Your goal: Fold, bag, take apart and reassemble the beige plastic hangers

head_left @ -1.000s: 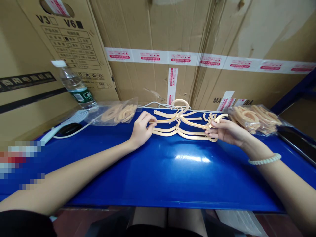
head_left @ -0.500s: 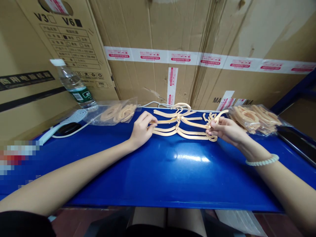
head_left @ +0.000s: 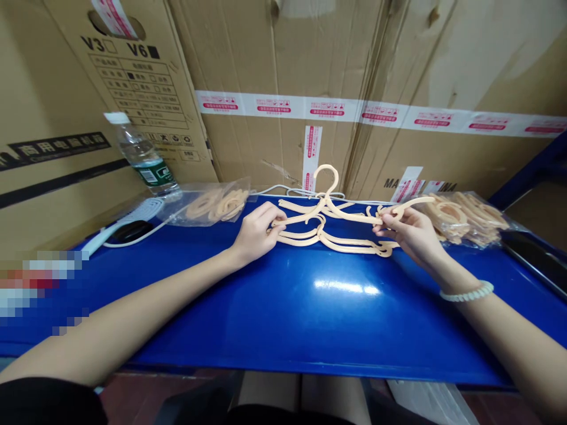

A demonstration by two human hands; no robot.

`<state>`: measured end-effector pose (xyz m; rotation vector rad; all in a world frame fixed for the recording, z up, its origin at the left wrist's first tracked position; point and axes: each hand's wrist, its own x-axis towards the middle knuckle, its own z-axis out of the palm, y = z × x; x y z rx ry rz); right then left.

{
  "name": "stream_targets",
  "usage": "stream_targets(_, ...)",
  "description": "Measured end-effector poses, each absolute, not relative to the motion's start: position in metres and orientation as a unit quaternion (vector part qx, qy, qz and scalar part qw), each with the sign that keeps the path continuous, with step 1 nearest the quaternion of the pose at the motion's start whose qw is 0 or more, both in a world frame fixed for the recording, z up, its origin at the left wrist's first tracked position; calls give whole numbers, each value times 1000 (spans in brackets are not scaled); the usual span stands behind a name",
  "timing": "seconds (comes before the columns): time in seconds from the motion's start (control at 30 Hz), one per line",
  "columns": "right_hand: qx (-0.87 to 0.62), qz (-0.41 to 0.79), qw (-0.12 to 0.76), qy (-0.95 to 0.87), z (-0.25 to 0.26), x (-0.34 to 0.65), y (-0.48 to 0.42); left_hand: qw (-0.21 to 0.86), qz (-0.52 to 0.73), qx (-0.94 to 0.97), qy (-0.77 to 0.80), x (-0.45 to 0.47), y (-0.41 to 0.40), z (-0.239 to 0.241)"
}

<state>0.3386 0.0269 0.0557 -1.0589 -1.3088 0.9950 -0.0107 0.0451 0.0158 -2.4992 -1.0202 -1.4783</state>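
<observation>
A peach-coloured clothes hanger [head_left: 352,216] spans between my hands, its hook pointing up. My left hand [head_left: 256,235] is closed round the tip of its left arm. With thumb and fingers pinched, my right hand [head_left: 416,235] grips the right end. A curved peach piece [head_left: 415,202] sticks out past those fingers; whether it joins the hanger is unclear. In front, several similar hangers [head_left: 349,248] lie on the blue table [head_left: 274,307], just under the held one. More hanger parts [head_left: 292,206] lie behind it, partly covered.
Clear plastic bags of peach parts lie at left [head_left: 221,205] and right [head_left: 465,215]. A water bottle [head_left: 150,165], a pale blue brush-like object [head_left: 119,219] and a black oval object [head_left: 130,231] are at left. A dark phone-like slab [head_left: 535,260] lies far right. Cardboard boxes [head_left: 274,147] stand behind.
The held hanger's hook has swung up from a flatter pose to upright. Both hands keep their grip and have hardly moved. The view has shifted slightly.
</observation>
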Motion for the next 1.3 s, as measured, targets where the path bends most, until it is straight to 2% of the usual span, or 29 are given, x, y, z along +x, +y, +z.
stream_targets(0.23,-433,455,570,-530,72,364,38,28,-358,-888,-285,-43,59,53)
stream_targets(0.37,-437,469,534,-551,80,382,40,-14,-291,-917,-272,-53,59,66)
stream_targets(0.47,-476,473,460,-581,85,394,40,-20,-258,-926,-273,-55,57,70)
stream_targets(0.57,-517,468,343,-629,91,405,39,-17,-233,-932,-277,-56,57,67)
stream_targets(0.73,-499,401,161,-751,93,410,40,-23,-174,-946,-273,-53,58,56)
stream_targets(0.9,-521,349,47,-778,90,409,42,-5,-102,-951,-291,-47,52,55)
stream_targets(1.03,-517,308,10,-798,87,408,44,0,-64,-951,-301,-44,49,58)
stream_targets(1.3,-536,261,-5,-803,81,413,49,4,-68,-955,-288,-44,55,46)
